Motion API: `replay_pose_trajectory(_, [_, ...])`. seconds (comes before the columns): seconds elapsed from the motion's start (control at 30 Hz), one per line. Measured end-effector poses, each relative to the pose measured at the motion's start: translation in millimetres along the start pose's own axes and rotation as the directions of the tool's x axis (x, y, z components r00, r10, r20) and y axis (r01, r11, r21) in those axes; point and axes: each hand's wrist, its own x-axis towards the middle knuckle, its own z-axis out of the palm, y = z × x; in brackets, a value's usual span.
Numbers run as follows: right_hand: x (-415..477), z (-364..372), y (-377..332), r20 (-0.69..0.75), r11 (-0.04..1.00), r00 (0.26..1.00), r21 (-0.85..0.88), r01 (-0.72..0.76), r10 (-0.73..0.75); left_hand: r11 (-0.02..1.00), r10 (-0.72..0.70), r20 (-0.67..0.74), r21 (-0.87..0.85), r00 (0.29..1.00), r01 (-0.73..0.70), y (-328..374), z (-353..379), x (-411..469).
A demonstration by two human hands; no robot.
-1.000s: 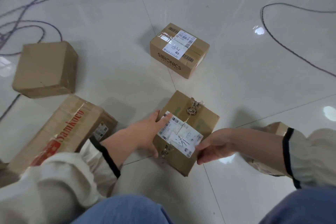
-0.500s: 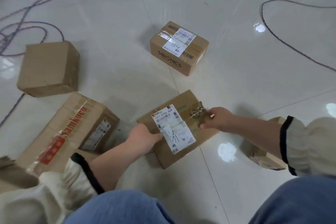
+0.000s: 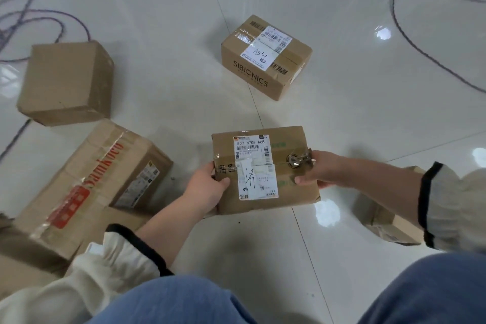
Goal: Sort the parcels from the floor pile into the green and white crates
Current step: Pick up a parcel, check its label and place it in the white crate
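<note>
Floor tiles (image 3: 342, 113) bear a small parcel (image 3: 389, 226) half hidden by the right sleeve (image 3: 452, 208).

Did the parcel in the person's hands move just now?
Yes: the held parcel turned clockwise against the floor tile seam, its label now upright.

I cannot see the fingers of the left grip (image 3: 207, 187); they pass under the held parcel (image 3: 297, 197). The right grip (image 3: 320, 169) is partly hidden behind the parcel's right side. The right sleeve (image 3: 452, 205) covers much of the small box (image 3: 389, 223). The label (image 3: 256, 166) has fine print too small to read. The left sleeve (image 3: 105, 271) hides the near end of the red-lettered box (image 3: 100, 179).
</note>
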Motion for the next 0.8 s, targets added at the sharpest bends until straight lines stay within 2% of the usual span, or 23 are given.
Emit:
replay_pose_trajectory(0.1, [4, 2, -5, 0.009, 1.000, 1.000, -0.006, 0.023, -0.023, 0.998, -0.043, 0.002, -0.034, 0.999, 0.043, 4, 3, 3])
replay_pose_trajectory(0.23, [6, 6, -6, -0.008, 0.998, 0.999, 0.037, 0.047, -0.047, 0.997, -0.063, -0.035, 0.032, 0.997, 0.064, 13, 2, 11])
replay_pose_trajectory(0.33, [-6, 12, -5, -0.056, 0.992, 0.997, 0.103, 0.067, -0.061, 0.995, -0.102, 0.011, 0.011, 0.995, 0.102, 24, -7, 8])
replay_pose_trajectory(0.47, [-42, 19, -21, -0.164, 0.950, 0.977, 0.259, 0.173, -0.133, 0.995, -0.082, -0.024, -0.051, 0.996, 0.081, 43, -40, -20])
replay_pose_trajectory(0.67, [-147, 10, -111, -0.289, 0.896, 0.900, 0.208, 0.392, -0.326, 0.983, -0.054, -0.068, -0.178, 0.996, 0.042, 109, -128, -101])
replay_pose_trajectory(0.8, [-266, -14, -183, -0.313, 0.869, 0.865, 0.184, 0.459, -0.391, 0.978, 0.003, -0.112, -0.207, 0.994, -0.026, 195, -197, -195])
